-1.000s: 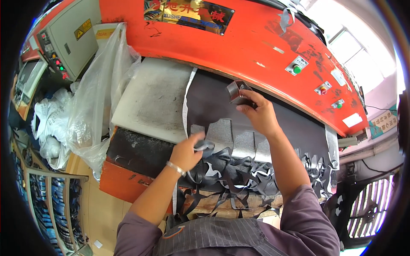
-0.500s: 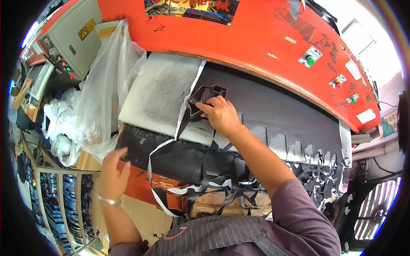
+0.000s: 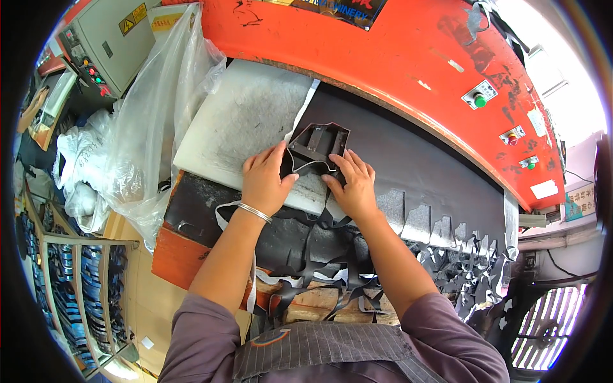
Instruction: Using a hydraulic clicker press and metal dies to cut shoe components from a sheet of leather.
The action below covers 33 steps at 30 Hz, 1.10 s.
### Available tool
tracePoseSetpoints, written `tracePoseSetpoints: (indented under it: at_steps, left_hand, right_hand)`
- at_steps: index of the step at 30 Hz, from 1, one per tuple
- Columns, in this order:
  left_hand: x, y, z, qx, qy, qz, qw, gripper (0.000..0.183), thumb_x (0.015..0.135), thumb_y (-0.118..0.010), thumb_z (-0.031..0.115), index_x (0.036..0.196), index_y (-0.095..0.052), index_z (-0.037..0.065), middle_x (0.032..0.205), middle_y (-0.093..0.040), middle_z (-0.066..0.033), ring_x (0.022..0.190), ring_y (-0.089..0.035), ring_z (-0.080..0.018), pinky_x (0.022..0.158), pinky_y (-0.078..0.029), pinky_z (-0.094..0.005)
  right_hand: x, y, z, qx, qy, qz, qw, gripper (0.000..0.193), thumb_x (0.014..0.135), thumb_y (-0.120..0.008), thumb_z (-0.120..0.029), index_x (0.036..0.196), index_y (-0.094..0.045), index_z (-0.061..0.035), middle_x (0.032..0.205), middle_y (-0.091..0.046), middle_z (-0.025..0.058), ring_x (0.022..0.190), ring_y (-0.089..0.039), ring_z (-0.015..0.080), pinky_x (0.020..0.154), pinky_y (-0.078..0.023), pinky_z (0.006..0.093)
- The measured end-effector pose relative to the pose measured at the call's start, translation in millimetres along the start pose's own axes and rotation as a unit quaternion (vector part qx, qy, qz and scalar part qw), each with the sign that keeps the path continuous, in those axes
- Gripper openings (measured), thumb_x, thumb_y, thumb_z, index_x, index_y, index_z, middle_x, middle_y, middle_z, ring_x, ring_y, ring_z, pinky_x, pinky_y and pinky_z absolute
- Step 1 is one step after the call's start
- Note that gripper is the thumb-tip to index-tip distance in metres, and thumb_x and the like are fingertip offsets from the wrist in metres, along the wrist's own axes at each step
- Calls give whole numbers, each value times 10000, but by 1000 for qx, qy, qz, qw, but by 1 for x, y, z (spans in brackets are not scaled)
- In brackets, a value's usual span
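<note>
A dark metal cutting die, an open outline with cross bars inside, lies at the left edge of a black sheet material. My left hand grips the die's left side, fingers along its wall and thumb toward the near edge. On the opposite side my right hand holds the die with thumb and fingers. Beneath it is a whitish cutting board. Shapes have been cut from the sheet's near edge, leaving notches and black strips of scrap hanging in front.
An orange press machine with green and red buttons spans the far side. Clear plastic sheeting hangs at the left beside a grey control cabinet. A rack of many cutting dies stands at lower left.
My left hand has come in from the lower left and taken hold of the die's left side. My right hand has shifted from the die's top to its right side.
</note>
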<state>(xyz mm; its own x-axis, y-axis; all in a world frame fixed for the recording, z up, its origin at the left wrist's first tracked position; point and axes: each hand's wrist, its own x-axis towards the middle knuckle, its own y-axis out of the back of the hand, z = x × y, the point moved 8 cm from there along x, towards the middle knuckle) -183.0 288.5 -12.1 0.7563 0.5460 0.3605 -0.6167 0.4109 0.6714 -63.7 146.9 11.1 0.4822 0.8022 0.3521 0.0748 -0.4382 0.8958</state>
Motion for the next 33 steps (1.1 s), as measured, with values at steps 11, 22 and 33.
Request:
tracePoseSetpoints:
  at_steps: [11, 22, 33]
  left_hand:
    - [-5, 4, -9, -85, -6, 5, 996, 791, 757, -613, 40, 1443, -226, -41, 1256, -603, -135, 1208, -503, -310, 1092, -287, -449]
    - [-1, -3, -7, -55, -2, -33, 998, 755, 768, -541, 23, 1448, -221, -39, 1290, -598, -132, 1292, -463, -271, 1122, -246, -437]
    - [5, 2, 3, 7, 1, -22, 1000, 754, 739, -553, 49, 1425, -257, -47, 1294, -599, -119, 1237, -495, -307, 1102, -277, -398]
  right_hand:
    - [-4, -1, -1, -21, -20, 36, 999, 446, 773, -755, -244, 1166, -617, -83, 1189, -621, 202, 1233, -507, 341, 970, -371, 452]
    - [-1, 0, 2, -6, -19, 37, 999, 423, 793, -724, -272, 1160, -619, -89, 1184, -628, 197, 1208, -522, 339, 951, -381, 447]
    - [0, 17, 3, 2, 2, 75, 997, 432, 789, -708, -293, 1166, -614, -104, 1190, -623, 189, 1189, -531, 330, 935, -397, 455]
